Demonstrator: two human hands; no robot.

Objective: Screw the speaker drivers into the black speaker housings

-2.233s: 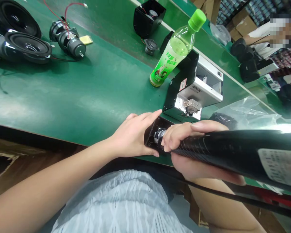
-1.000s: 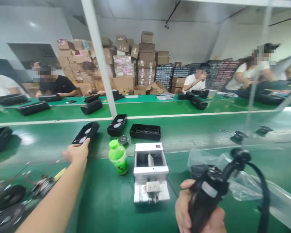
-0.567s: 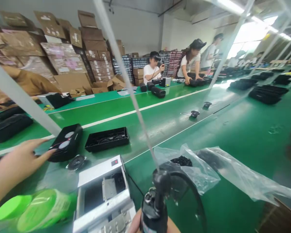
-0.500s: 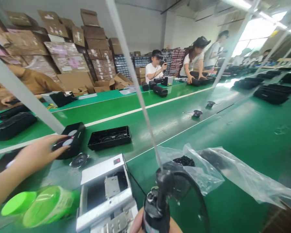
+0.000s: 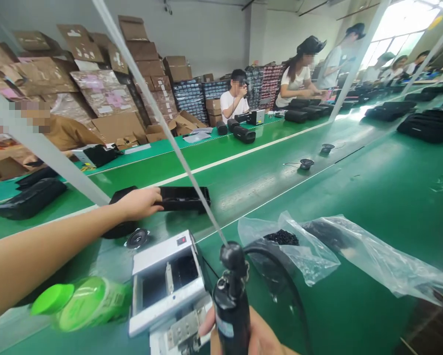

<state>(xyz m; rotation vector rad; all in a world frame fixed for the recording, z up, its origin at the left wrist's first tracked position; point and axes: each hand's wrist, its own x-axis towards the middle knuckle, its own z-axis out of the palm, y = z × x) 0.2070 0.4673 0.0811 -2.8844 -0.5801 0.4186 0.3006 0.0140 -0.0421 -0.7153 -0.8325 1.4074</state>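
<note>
My left hand (image 5: 140, 203) reaches forward over the green belt and lies on a black speaker housing (image 5: 123, 228), fingers curled over its far end. Beside it lies a black open tray-shaped shell (image 5: 184, 197). My right hand (image 5: 254, 337) at the bottom edge is wrapped round a black electric screwdriver (image 5: 231, 305), which stands upright with its cable looping to the right and a cord running up from its top. A white screw feeder box (image 5: 167, 281) stands just left of the screwdriver.
A green bottle (image 5: 81, 310) lies low left. A small round speaker driver (image 5: 137, 238) sits before the housing. A clear plastic bag (image 5: 317, 246) with black screws lies right. Across the green bench (image 5: 373, 197), several people work; cardboard boxes (image 5: 99, 93) are stacked behind.
My left hand has moved right and come down onto the black speaker housing. The view has swung a little; the screwdriver stays upright in my right hand.
</note>
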